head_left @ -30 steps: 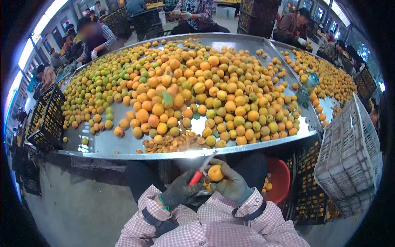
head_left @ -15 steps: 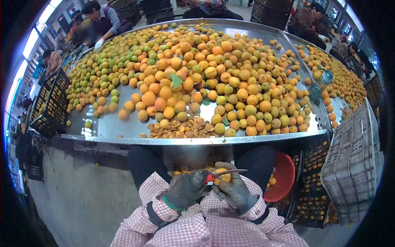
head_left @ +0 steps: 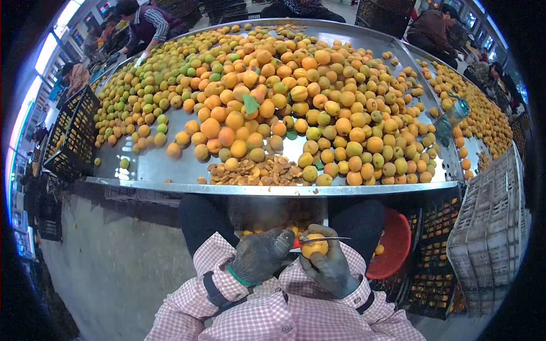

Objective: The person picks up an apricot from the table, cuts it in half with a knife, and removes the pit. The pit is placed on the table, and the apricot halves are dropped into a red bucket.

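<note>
My left hand point(head_left: 260, 257), in a dark glove with a green cuff edge, is closed around the red handle of a knife point(head_left: 334, 238). The thin blade points right and lies against the upper part of an orange-yellow apricot point(head_left: 314, 248). That fruit is gripped in the gloved fingers of my right hand point(head_left: 331, 267), above my lap. Beyond my knees, a metal table point(head_left: 227, 190) carries a wide heap of apricots point(head_left: 358, 133), some greenish. A small pile of brown, flattish pieces point(head_left: 256, 171) lies by its near edge.
A red basin point(head_left: 395, 244) with some fruit stands right of my knee, beside black crates point(head_left: 435, 256) of fruit and a grey-white crate point(head_left: 483, 238). A black crate point(head_left: 71, 136) sits at the table's left. A clear bottle point(head_left: 455, 111) stands right. Other people point(head_left: 151, 25) sit around the tables.
The apricot has turned in my right hand, and the knife blade now lies flatter across it. Both hands have shifted slightly. The whole view has moved a little.
</note>
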`<state>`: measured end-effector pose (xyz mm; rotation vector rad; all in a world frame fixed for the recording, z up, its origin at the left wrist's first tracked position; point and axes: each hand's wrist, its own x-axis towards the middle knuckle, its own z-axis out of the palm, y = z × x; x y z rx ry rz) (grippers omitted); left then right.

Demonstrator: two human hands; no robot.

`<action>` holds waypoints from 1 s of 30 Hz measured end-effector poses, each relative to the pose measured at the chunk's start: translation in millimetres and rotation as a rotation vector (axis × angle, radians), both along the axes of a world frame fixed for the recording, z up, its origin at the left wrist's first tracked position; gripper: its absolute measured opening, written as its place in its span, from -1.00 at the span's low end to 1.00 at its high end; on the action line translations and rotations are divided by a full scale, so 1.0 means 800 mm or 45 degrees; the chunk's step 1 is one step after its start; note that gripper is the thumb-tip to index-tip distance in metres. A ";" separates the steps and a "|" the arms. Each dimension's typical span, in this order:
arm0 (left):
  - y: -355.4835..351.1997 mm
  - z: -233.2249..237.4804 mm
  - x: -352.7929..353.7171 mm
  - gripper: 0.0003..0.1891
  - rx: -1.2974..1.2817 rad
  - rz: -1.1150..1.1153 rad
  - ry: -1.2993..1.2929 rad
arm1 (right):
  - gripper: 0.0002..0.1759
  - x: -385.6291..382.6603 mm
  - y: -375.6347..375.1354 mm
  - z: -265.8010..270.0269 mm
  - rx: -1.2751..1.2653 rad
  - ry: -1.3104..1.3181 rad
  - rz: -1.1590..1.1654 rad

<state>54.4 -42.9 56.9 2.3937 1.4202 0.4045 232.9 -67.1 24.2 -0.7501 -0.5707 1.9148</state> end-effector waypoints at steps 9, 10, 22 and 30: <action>0.007 -0.011 0.012 -0.65 -0.092 -0.052 -0.126 | -0.39 -0.002 0.011 -0.013 0.513 -0.789 -0.223; 0.006 -0.020 0.013 -0.65 -0.092 -0.056 -0.128 | -0.39 0.000 0.014 -0.018 0.729 -0.973 -0.261; 0.039 0.008 -0.001 -0.53 -0.612 0.185 -0.756 | -0.34 0.040 0.057 -0.015 -0.056 0.058 0.080; 0.015 0.024 -0.007 -0.62 -0.403 0.103 -0.873 | -0.21 0.026 0.055 0.012 0.168 0.115 -0.087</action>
